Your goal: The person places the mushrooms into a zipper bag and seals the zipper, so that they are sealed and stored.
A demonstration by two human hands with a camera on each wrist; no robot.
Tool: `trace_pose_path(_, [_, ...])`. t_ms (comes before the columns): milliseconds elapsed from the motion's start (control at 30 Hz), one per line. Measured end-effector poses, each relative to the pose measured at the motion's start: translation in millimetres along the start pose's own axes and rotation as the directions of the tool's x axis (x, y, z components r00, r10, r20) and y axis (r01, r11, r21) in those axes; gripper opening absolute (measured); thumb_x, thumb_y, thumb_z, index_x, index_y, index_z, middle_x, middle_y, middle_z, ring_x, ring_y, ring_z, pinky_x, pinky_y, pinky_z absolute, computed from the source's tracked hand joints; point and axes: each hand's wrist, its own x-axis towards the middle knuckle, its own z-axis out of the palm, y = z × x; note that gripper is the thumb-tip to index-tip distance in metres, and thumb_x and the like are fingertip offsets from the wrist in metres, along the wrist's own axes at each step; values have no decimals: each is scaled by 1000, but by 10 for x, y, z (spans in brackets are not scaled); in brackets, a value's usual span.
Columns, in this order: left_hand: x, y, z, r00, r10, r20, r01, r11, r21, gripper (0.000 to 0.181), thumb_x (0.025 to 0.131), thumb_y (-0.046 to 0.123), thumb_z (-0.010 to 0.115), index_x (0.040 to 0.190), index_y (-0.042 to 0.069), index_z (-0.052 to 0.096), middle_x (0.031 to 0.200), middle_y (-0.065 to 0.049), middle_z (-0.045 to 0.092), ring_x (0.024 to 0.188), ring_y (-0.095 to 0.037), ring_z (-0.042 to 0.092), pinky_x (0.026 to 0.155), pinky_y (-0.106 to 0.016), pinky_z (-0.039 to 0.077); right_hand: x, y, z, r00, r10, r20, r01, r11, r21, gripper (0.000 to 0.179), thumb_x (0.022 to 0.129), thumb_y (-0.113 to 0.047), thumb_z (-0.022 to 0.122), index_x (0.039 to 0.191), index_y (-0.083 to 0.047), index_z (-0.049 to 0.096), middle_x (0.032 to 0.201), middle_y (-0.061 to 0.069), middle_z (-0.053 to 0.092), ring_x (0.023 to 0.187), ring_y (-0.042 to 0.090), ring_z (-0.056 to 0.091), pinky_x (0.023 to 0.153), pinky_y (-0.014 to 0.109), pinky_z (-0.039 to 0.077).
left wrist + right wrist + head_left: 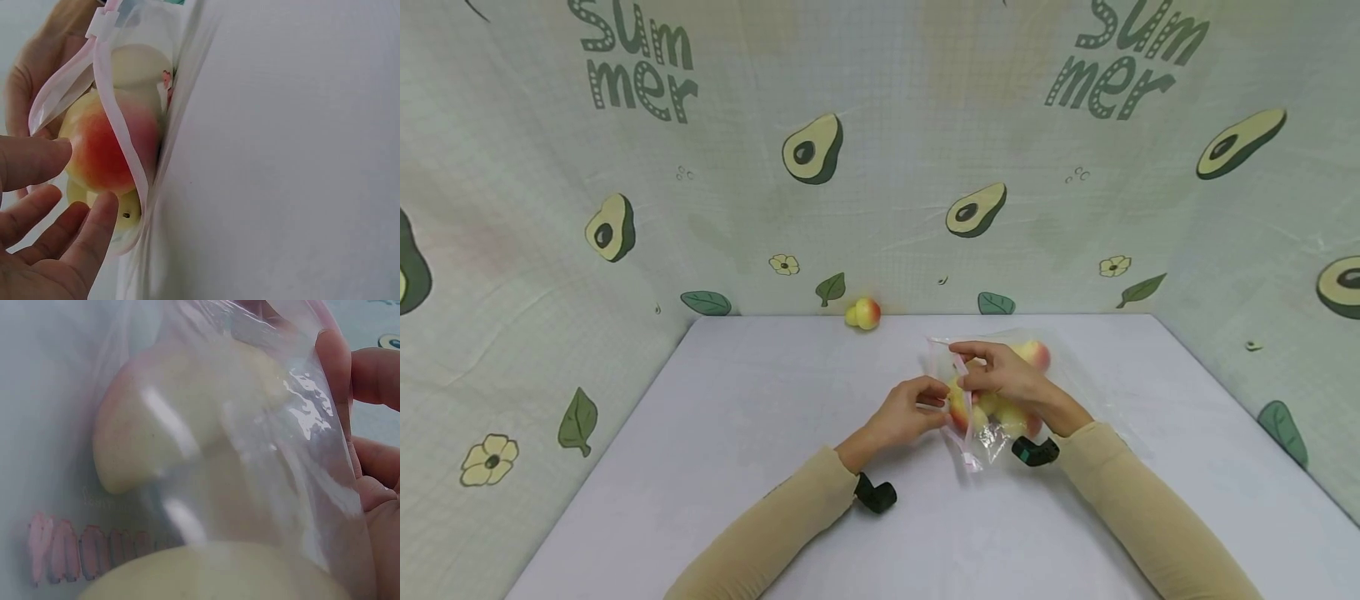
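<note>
A clear zip bag (972, 460) with a pink closure strip lies on the right half of the table, several yellow pears with red blushes inside. My right hand (1007, 379) grips the bag by its mouth, fingers at the film's edge in the right wrist view. At the opening, my left hand (910, 410) has its fingers loosely spread. In the left wrist view these fingertips are right at a red-blushed pear (103, 150), which sits between the parted pink strips. A white slider (102, 24) is at the strip's upper end. Through the film another pear (181, 406) shows.
One more yellow-red pear (864, 314) rests at the table's back edge, left of the bag. The white table (760, 400) meets a hanging cloth (887, 167) printed with avocados, behind and at both sides.
</note>
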Motion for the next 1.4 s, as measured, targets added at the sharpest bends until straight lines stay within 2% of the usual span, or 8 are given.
trace_pose_path(267, [-10,-19,-99,1000,-6,-14,6,1000,5,37,82,9,74,117,3,61,114,-10,63,107,-22,61,87,-30,51,9,-3,-7,1000,-2,7,2,1000,-5,63,85,-9,68,142,0,41,124,24,44,66,17,60,63,27,54])
trace_pose_path(500, [-4,-53,-268,999,-3,-39,4,1000,16,38,84,8,73,119,-1,59,117,-14,61,108,-24,60,88,-31,51,8,-9,-4,1000,18,-11,-18,999,-51,63,85,-11,69,141,-2,42,124,19,45,72,20,60,65,28,54])
trace_pose_path(833, [143,-151,-538,995,15,-95,-9,998,67,39,84,7,72,120,-3,57,120,-18,59,109,-27,58,90,-31,50,39,17,-10,999,51,-11,-51,998,-43,62,87,-9,67,143,-4,41,130,20,42,70,20,59,65,32,54])
trace_pose_path(1100, [268,-253,-739,990,55,-132,-37,990,134,39,84,7,72,119,0,58,121,-20,58,110,-33,57,91,-36,49,26,-9,-2,998,55,-8,-55,997,-59,61,87,-8,68,142,-4,42,130,20,41,69,20,59,65,30,54])
trace_pose_path(1400, [355,-284,-902,983,79,-166,-45,978,204,37,83,9,74,115,3,59,118,-18,58,110,-35,55,91,-40,49,20,17,-9,999,48,-12,-49,998,-43,63,85,-12,70,142,-5,43,128,18,41,69,19,59,65,26,54])
